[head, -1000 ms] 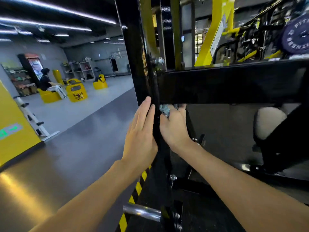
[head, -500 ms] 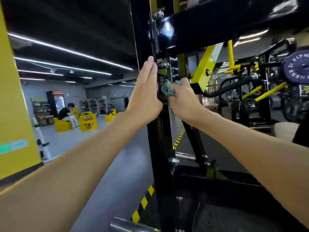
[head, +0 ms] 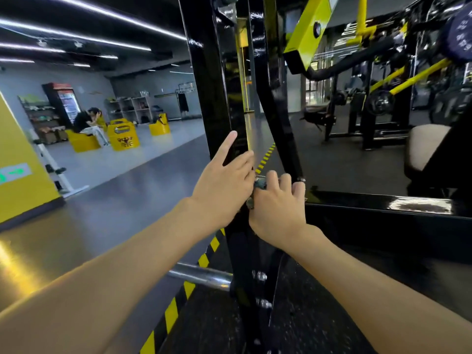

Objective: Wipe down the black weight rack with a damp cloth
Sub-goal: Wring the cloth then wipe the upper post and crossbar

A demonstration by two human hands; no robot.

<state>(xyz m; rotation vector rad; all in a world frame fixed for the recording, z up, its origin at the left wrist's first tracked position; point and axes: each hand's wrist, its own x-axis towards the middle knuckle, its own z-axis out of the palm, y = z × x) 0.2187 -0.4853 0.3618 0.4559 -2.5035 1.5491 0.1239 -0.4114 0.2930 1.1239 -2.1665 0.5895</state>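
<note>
The black weight rack's glossy upright post [head: 212, 93] runs from top to bottom in the middle of the head view, with a slanted brace [head: 275, 111] and a horizontal beam [head: 383, 208] joining it at the right. My left hand [head: 224, 180] lies flat against the post's left face, fingers straight. My right hand [head: 277, 205] is curled round a small blue-grey cloth [head: 260, 184] and presses it onto the post where the beam meets it. Most of the cloth is hidden inside the fist.
A chrome peg [head: 201, 275] sticks out leftward low on the post. Yellow-black hazard tape [head: 178, 297] edges the dark mat. Yellow machines and a weight plate [head: 459, 34] stand at the right. A seated person [head: 86, 123] is far off at the left.
Both hands have slid down the upright post, from just under the top cross beam to the lower horizontal beam. The cloth stays in my right hand.
</note>
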